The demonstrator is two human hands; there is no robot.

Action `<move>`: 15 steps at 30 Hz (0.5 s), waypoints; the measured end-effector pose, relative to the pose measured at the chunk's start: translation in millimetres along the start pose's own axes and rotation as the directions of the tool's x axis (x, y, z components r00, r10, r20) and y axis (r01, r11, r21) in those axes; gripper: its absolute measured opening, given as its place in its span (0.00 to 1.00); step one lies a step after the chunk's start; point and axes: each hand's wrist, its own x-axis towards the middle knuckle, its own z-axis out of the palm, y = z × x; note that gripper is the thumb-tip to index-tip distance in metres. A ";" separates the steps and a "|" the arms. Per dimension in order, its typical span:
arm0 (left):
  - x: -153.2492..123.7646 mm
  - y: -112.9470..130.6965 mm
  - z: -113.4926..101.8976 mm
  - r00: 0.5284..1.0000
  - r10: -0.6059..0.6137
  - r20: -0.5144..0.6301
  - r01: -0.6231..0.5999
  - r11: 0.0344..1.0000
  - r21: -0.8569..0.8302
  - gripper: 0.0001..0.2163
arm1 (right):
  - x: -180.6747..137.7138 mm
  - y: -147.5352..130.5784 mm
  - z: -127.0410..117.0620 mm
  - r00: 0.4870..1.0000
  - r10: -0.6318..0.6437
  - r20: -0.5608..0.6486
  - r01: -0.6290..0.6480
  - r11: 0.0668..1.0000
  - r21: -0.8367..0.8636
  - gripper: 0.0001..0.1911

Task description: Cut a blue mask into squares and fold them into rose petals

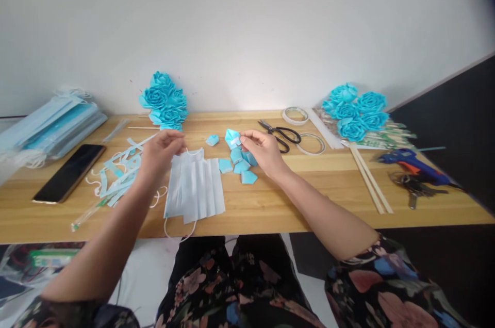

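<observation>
My right hand (263, 151) pinches a blue folded petal (231, 137) with a small white patch on it, raised a little over a loose pile of similar blue petals (242, 165). One more folded petal (212, 140) lies apart, to the left. Above the upper left corner of cut white face masks (195, 186), my left hand (164, 146) has its fingers and thumb drawn together. What they hold, if anything, I cannot make out; a white ear loop shows close to the fingertips. Under that forearm lie cut mask strips (116, 170).
Black-handled scissors (284, 134) and tape rolls (296, 115) are right of centre. Blue paper-like roses (164, 101) stand left, more roses (353, 111) right. Wooden sticks (369, 178), a glue gun (413, 165) and keys (413, 186) lie right; a phone (69, 173) and stacked masks (50, 121) left.
</observation>
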 end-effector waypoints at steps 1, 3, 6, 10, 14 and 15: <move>1.4 -2.0 -15.7 1.000 0.003 -0.031 -0.001 0.998 0.069 0.10 | -0.2 -0.1 0.2 1.000 -0.001 0.001 0.001 1.000 -0.001 0.12; 2.8 -6.5 -44.7 0.991 0.075 -0.108 -0.035 0.942 0.333 0.09 | -0.8 0.1 1.2 1.000 0.004 0.008 -0.004 1.000 0.004 0.12; -0.1 -11.2 -69.4 0.959 0.282 -0.019 -0.167 0.621 0.766 0.12 | -2.0 1.6 3.3 1.000 0.006 0.027 -0.006 1.000 0.009 0.12; -10.7 -11.5 -53.1 0.955 0.294 0.050 -0.231 0.625 0.746 0.14 | -1.8 5.1 5.0 1.000 0.004 0.026 -0.004 1.000 0.004 0.12; -17.2 -11.9 -11.4 0.882 0.249 0.399 -0.459 0.643 0.613 0.12 | 2.3 8.9 3.5 1.000 0.021 -0.009 -0.021 1.000 0.012 0.12; -17.0 -13.2 -2.7 0.855 0.255 0.452 -0.504 0.614 0.607 0.12 | 3.6 9.8 2.9 0.999 0.029 -0.018 -0.029 0.999 0.023 0.12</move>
